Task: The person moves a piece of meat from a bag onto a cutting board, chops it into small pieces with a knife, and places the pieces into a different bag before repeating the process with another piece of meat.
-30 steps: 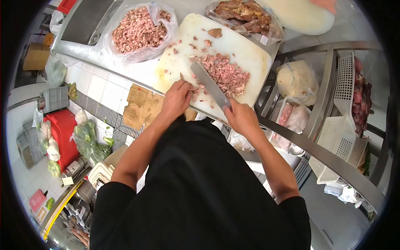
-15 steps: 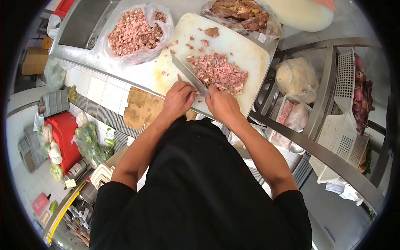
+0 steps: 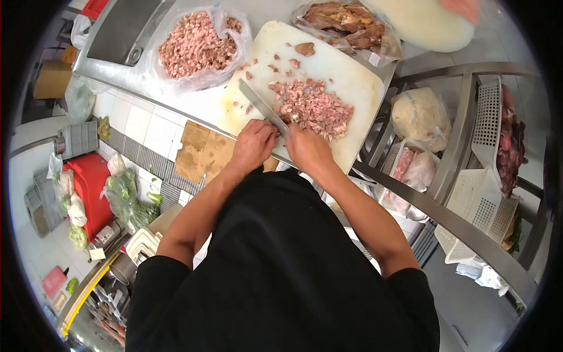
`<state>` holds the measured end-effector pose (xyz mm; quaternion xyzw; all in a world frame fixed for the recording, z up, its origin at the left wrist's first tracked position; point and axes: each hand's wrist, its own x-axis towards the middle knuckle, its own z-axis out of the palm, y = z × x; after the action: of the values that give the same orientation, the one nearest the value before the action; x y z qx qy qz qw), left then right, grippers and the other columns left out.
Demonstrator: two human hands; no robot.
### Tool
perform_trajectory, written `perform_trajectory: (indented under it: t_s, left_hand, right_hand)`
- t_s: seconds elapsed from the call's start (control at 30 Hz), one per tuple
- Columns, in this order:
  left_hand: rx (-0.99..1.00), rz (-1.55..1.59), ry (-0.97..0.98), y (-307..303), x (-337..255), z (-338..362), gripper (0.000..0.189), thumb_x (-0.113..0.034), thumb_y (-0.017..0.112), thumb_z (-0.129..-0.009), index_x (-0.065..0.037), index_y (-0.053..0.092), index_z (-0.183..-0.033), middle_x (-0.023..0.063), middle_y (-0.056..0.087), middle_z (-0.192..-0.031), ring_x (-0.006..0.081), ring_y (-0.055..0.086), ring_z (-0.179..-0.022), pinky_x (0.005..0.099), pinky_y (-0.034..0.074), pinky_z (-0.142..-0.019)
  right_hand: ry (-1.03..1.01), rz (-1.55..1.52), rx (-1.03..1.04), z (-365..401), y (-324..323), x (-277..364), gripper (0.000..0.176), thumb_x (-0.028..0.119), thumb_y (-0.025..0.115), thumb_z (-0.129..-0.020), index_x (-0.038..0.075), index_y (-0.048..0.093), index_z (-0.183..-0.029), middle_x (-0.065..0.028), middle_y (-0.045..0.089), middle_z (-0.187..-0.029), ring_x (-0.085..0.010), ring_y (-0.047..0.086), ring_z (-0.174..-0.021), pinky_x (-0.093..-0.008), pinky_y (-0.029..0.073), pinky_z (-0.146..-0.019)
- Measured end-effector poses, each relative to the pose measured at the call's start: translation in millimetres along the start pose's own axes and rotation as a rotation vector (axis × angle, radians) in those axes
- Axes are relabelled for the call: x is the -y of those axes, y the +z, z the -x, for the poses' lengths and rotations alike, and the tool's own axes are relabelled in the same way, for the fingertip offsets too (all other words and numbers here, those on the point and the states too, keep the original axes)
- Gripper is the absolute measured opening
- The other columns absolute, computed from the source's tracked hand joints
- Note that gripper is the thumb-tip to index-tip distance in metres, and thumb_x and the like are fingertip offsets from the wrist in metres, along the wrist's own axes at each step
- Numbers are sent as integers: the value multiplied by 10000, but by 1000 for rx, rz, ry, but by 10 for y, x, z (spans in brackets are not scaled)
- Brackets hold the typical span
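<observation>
My right hand (image 3: 308, 151) grips the handle of a kitchen knife (image 3: 261, 104), whose blade slants to the upper left across a white cutting board (image 3: 358, 76). Close beside the blade, at the board's near edge, my left hand (image 3: 255, 144) has its fingers curled together; whatever they hold is hidden. A heap of diced meat (image 3: 314, 108) lies on the board to the right of the blade. Beyond it are a few larger scraps, among them a brown meat piece (image 3: 305, 48).
Left of the board sits a plastic bag of diced meat (image 3: 196, 47), near a sink (image 3: 120, 35). Behind the board is a bag of large brown meat pieces (image 3: 346, 23). A metal rack (image 3: 404, 196) with baskets stands at right. A blurred pinkish thing (image 3: 460, 7) overlaps another board (image 3: 434, 29).
The knife and both hands have shifted slightly left relative to the board, away from the diced heap. The whole view has moved a little. The pinkish thing at upper right is now blurred.
</observation>
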<state>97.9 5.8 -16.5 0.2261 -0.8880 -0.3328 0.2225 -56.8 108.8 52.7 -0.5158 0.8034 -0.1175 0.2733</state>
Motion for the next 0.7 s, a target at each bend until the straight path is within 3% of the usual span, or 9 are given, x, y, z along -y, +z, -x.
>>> perform_trajectory:
  t_s: [0.13,0.2,0.23,0.33,0.37,0.47,0.57,0.7]
  left_hand:
    - [22,-97,46,-186,-25,26,402,-170,813,-800,-43,686,-1160,186,622,-1210,384,582,-1158,489,476,-1019]
    - [-168,-331,-54,-258,14,-58,709,-287,878,-749,-62,598,-1360,262,511,-1383,438,487,-1309,549,393,-1118]
    - [-134,-314,-73,-293,146,-147,903,-394,890,-744,-59,494,-1483,313,395,-1516,475,393,-1410,574,343,-1160]
    - [-111,-328,-53,-250,355,-526,906,-485,836,-799,-36,476,-1499,322,332,-1581,485,360,-1441,572,323,-1177]
    - [-87,-381,-25,-220,416,-671,915,-591,741,-856,-13,461,-1507,328,326,-1595,489,339,-1461,562,283,-1205]
    - [-70,-376,-31,-32,567,-1069,911,-641,670,-884,-10,462,-1507,326,354,-1581,480,338,-1467,551,246,-1226]
    - [-20,-369,40,179,547,-1382,837,-614,604,-943,-8,473,-1506,293,397,-1577,449,342,-1481,545,221,-1246]
    - [142,-245,134,409,268,-1445,748,-593,545,-987,-2,546,-1443,223,487,-1543,411,385,-1475,543,207,-1259]
  right_hand:
    - [-15,-36,-71,-75,-195,62,265,274,563,-1013,16,604,-1057,-265,691,-772,-474,690,-757,-587,533,-699]
    - [45,-43,-71,71,-327,-111,290,308,584,-1004,37,621,-1099,-248,702,-787,-468,693,-767,-579,532,-708]
    - [95,-62,-113,171,-394,-241,313,326,594,-1000,33,628,-1103,-240,706,-791,-468,693,-769,-571,530,-706]
    - [262,-41,-199,453,-595,-599,297,329,586,-1001,46,644,-1074,-231,699,-766,-470,693,-754,-585,529,-708]
    - [264,-40,-209,539,-626,-731,297,329,586,-1001,46,644,-1074,-231,699,-766,-470,693,-754,-585,529,-708]
    - [351,-5,-318,778,-636,-1068,309,334,590,-994,33,642,-1037,-248,690,-761,-485,683,-769,-588,519,-723]
    - [472,-19,-279,920,-684,-1146,318,335,584,-986,20,628,-985,-278,698,-808,-497,683,-818,-595,511,-756]
    - [473,16,-369,950,-624,-1212,312,331,586,-988,21,622,-992,-279,701,-818,-502,682,-822,-595,515,-762]
